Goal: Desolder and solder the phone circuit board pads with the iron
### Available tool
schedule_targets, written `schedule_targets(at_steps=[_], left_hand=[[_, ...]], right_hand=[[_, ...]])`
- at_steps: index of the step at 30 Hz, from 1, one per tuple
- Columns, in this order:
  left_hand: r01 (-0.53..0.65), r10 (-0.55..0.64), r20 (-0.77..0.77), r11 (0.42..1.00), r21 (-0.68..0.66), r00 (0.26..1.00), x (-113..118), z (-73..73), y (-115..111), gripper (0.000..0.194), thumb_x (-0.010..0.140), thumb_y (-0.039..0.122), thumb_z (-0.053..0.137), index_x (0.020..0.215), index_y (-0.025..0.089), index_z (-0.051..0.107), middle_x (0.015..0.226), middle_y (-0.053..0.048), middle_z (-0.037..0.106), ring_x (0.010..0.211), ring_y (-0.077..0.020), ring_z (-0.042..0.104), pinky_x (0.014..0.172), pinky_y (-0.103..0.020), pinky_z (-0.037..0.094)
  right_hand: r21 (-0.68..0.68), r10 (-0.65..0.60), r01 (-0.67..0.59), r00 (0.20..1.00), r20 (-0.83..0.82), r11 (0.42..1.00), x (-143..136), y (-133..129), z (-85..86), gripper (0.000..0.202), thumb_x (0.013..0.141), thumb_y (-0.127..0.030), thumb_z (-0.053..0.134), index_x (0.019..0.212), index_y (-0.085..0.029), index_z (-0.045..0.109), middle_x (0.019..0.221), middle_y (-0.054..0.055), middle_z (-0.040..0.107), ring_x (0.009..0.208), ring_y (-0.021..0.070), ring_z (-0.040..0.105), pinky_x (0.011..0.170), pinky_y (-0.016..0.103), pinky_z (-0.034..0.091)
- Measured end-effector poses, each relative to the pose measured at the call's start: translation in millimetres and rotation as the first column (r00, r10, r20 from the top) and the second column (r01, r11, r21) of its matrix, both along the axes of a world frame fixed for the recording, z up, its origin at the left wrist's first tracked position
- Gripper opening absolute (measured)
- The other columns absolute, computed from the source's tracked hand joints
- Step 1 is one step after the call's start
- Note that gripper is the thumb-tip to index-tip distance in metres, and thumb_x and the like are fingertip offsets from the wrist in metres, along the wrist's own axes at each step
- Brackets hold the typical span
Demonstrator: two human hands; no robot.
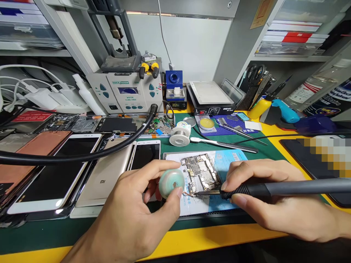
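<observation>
My left hand [137, 208] grips a round pale-green spool [171, 183] between thumb and fingers, with a thin copper-coloured braid running from it to the board's lower left edge. In my right hand [268, 197] is a soldering iron [296, 187] with a black grip, its handle pointing right. The iron's tip lies at the lower left edge of a phone circuit board [202, 171], close to the braid's end; exact contact is too small to tell. Under the board is a white and blue card [230, 160].
Several phones, one white-framed [61, 168], lie at the left under a thick black hose [109, 149]. Behind stand a grey soldering station [128, 93] and a heating plate [210, 92]. A solder reel [179, 138], a brush [225, 144] and tweezers [244, 133] lie beyond the board.
</observation>
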State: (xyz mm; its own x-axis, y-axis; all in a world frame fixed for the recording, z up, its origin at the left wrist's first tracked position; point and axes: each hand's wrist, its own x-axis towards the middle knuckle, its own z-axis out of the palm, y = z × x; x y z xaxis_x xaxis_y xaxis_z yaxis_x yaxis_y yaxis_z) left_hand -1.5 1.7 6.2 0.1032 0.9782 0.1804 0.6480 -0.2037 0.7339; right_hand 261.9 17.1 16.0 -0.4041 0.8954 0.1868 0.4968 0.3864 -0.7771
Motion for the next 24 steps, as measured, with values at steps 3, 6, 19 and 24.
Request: schedule_targets(at_steps=[3,6,19,24], left_hand=[[0.051,-0.051,0.001,0.999,-0.01,0.999,-0.6,0.0,2.9,0.021,0.088,0.034,0.065,0.105,0.032,0.078,0.07,0.008,0.074,0.056,-0.0108,0.064,0.05,-0.017,0.051],[0.011,-0.01,0.016,1.0,-0.015,1.0,0.1,0.4,1.5,0.02,0.087,0.034,0.067,0.104,0.033,0.078,0.07,0.009,0.074,0.056,-0.0103,0.064,0.052,-0.016,0.051],[0.052,-0.052,0.012,0.998,0.023,0.999,-5.9,-2.5,1.3,0.02,0.087,0.033,0.069,0.104,0.031,0.077,0.069,0.009,0.074,0.055,-0.0101,0.065,0.05,-0.014,0.052],[0.019,-0.019,0.059,1.0,-0.005,0.998,-1.5,-0.5,-0.6,0.019,0.087,0.034,0.068,0.103,0.03,0.078,0.066,0.008,0.072,0.054,-0.011,0.062,0.049,-0.016,0.051]], right_hand=[[-0.001,0.018,-0.018,1.0,0.008,1.0,0.3,-0.1,0.5,0.022,0.078,-0.009,0.074,0.085,-0.028,0.082,0.072,-0.003,0.079,0.057,0.0145,0.07,0.053,0.02,0.056],[-0.01,-0.001,0.001,1.0,-0.021,1.0,0.2,0.5,0.6,0.021,0.078,-0.009,0.074,0.084,-0.028,0.083,0.071,-0.002,0.079,0.056,0.0142,0.07,0.052,0.019,0.056],[0.004,-0.027,0.027,1.0,-0.016,1.0,-2.0,-0.6,0.6,0.021,0.077,-0.009,0.074,0.082,-0.027,0.083,0.069,-0.003,0.079,0.056,0.0137,0.07,0.052,0.018,0.056],[0.006,-0.035,0.035,0.999,-0.035,0.999,-0.1,-0.7,0.8,0.02,0.077,-0.009,0.074,0.081,-0.027,0.082,0.069,-0.003,0.078,0.055,0.0133,0.069,0.052,0.018,0.056]])
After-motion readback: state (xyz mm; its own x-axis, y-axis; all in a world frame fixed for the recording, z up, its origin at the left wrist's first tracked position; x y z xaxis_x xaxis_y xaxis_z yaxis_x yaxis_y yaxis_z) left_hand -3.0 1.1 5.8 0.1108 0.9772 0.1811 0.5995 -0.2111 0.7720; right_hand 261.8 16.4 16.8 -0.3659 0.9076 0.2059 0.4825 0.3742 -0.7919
